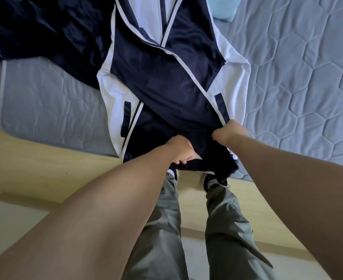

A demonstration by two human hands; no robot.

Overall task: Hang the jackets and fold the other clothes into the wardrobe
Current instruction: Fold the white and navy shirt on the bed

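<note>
I am gripping the hem of the navy-and-white track jacket (164,81) lying on the quilted mattress (299,81), left hand (179,151) and right hand (228,132) both fisted on its soft, probably slippery fabric.

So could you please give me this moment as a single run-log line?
step: handling jacket hem | left hand: gripping hem | right hand: gripping hem | navy-and-white jacket: flat on mattress | hung: not yet
</note>
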